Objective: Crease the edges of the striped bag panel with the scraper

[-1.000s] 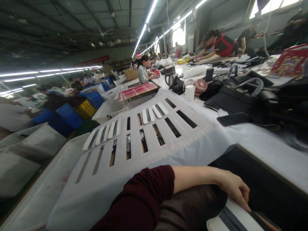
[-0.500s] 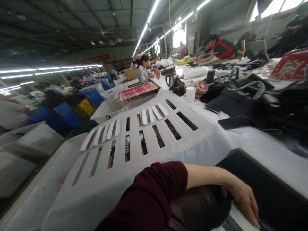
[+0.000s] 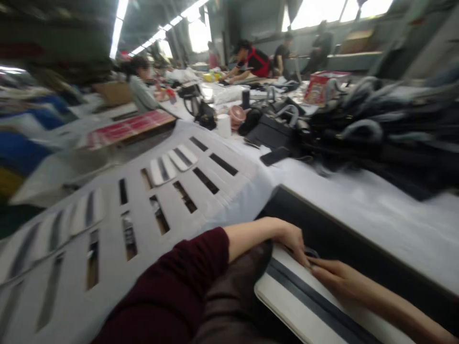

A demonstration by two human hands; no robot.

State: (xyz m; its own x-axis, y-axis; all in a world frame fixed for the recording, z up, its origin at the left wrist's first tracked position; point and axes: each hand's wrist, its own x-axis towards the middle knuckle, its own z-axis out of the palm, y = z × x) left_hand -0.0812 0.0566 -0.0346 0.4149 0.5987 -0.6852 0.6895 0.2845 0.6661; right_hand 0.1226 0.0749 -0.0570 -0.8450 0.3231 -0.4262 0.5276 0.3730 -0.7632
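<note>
Both hands [image 3: 308, 263] rest flat, fingers extended, on white panel [image 3: 297, 306].

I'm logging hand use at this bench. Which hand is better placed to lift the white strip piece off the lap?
Probably the left hand: its fingers curl over the white strip piece at its far end. The right hand only lies flat on top.

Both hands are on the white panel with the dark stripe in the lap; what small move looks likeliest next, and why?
Probably lifting the white dark-striped panel toward the slotted white rack: the left hand and right hand meet fingertip to fingertip at its far end, and similar pieces lie on that rack.
</note>
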